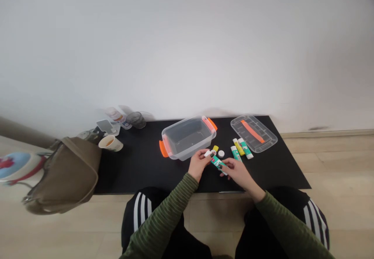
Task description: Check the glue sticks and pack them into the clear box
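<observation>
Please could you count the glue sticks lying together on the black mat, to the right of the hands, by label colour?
Yellow-labelled cylindrical glue stick: 1
Teal-labelled cylindrical glue sticks: 2
Total: 3

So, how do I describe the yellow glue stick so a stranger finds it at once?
On the black table, find the clear box with orange handles. To its right lie three glue sticks; yours is the yellow one, the other two teal.
</observation>
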### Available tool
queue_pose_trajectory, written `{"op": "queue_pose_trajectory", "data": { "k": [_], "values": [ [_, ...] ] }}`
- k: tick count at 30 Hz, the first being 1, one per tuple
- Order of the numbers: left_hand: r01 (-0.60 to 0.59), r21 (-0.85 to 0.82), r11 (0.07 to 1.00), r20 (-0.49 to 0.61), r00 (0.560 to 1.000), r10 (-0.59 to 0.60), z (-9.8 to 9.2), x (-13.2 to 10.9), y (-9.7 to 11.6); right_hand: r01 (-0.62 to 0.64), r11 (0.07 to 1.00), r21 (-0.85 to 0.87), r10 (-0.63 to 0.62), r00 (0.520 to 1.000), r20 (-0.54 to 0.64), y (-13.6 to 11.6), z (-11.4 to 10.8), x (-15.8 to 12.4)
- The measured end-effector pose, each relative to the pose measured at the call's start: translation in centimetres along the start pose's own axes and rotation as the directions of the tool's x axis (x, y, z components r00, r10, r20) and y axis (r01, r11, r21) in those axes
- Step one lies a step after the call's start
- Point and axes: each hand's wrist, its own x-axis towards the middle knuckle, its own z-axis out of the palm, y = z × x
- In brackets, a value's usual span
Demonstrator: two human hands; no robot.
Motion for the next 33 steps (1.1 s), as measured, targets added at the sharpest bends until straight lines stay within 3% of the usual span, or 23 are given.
{"op": "queue_pose_trajectory", "data": {
  "k": [3, 7, 10, 13, 16, 20, 27, 30, 33],
  "values": [
    [-0.006, 0.125, 0.992, 0.019, 1.000, 0.004, 0.1, -0.1, -1.0, -0.015, 1.000, 0.006, 0.015, 0.999, 0.034, 0.5, 0.6, -0.1],
    [-0.056, 0.477, 0.877, 0.023, 0.998, 0.052, -0.7, 0.1, -1.0, 0.024, 0.971, -0.237, -0.015, 0.999, 0.039, 0.2, -0.2, -0.3],
    [-0.105, 0.799, 0.592, 0.006, 0.986, 0.167, -1.5, 0.5, -0.2, 0.096, 0.906, -0.413, -0.128, 0.990, -0.052, -0.6, -1.4, -0.2],
    [-0.079, 0.951, 0.300, 0.025, 0.983, 0.180, -1.7, 0.8, 0.0, 0.082, 0.840, -0.537, -0.177, 0.976, -0.128, -1.2, -2.7, 0.1],
    [-0.056, 0.991, 0.119, 0.037, 0.987, 0.158, -1.1, 1.0, -0.3, -0.023, 0.706, -0.708, -0.187, 0.958, -0.217, -1.5, -3.7, 0.2],
    [-0.040, 0.999, 0.015, 0.037, 0.987, 0.155, -0.3, 1.5, -0.6, -0.159, 0.526, -0.835, -0.196, 0.933, -0.302, -1.6, -4.4, 0.2],
    [-0.033, 0.990, -0.139, 0.059, 0.981, 0.187, -0.1, 1.8, -0.7, -0.216, 0.434, -0.874, -0.132, 0.945, -0.299, -1.5, -4.7, 0.5],
    [-0.074, 0.969, -0.235, 0.132, 0.961, 0.242, 0.1, 1.5, -0.7, -0.221, 0.395, -0.892, -0.123, 0.949, -0.290, -1.0, -4.7, 0.7],
    [-0.137, 0.952, -0.273, 0.221, 0.925, 0.309, 0.2, 1.4, -0.7, -0.223, 0.357, -0.907, -0.138, 0.948, -0.287, -0.4, -4.7, 0.9]
  ]
}}
